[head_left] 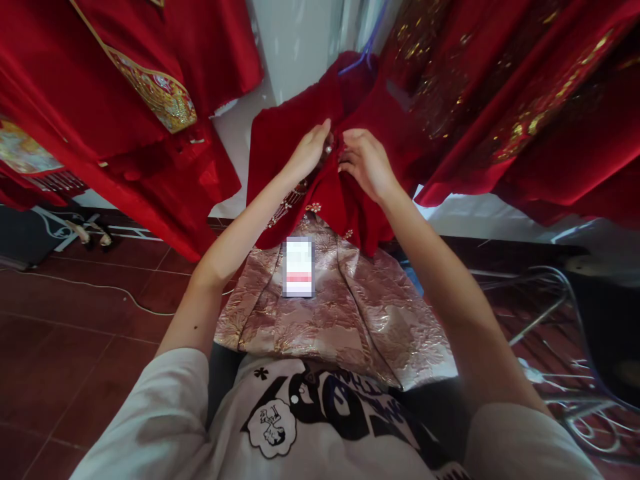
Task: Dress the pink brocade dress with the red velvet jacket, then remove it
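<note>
A dark red jacket (285,133) hangs in front of me on a blue hanger (367,53). Beaded, flower-shaped trim shows along its front, with one beaded ornament (314,208) near the lower edge. My left hand (309,152) is closed on one side of the front opening, beside a pearl-like bead. Across from it, a short gap away, my right hand (367,163) has its fingers bent onto the other side. The fingertips partly hide the cloth they grip. Pinkish-gold brocade cloth (315,327) spreads below the jacket and over my lap, with a lit, blurred-out phone-like rectangle (299,267) on it.
Red embroidered garments (135,100) hang at left, and gold-sequinned red ones (525,113) at right. A metal-framed chair (565,300) stands at right. A white cable (135,300) crosses the tiled floor (75,347). Shoes (93,233) rest near a white metal rack at left.
</note>
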Demonstrator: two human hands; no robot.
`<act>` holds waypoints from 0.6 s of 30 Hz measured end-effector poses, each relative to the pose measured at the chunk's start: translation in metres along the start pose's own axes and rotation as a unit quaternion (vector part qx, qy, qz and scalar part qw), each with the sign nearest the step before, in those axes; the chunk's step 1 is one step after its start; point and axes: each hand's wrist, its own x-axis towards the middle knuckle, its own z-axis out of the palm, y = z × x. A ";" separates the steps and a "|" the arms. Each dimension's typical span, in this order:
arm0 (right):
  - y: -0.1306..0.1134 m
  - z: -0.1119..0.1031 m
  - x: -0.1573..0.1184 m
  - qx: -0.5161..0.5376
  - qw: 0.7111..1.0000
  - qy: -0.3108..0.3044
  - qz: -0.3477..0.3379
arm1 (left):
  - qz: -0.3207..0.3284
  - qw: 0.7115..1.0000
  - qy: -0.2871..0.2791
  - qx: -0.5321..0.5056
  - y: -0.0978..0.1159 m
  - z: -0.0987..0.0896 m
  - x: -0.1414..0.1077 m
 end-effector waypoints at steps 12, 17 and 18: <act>0.015 0.000 -0.016 0.008 0.997 0.043 -0.057 | 0.073 0.992 -0.053 0.085 0.006 -0.019 -0.043; 0.009 0.000 -0.015 -0.037 0.994 0.069 -0.079 | 0.099 0.987 -0.057 0.114 0.011 -0.026 -0.042; 0.008 -0.001 -0.015 -0.048 0.993 0.074 -0.079 | 0.099 0.987 -0.058 0.114 0.011 -0.026 -0.041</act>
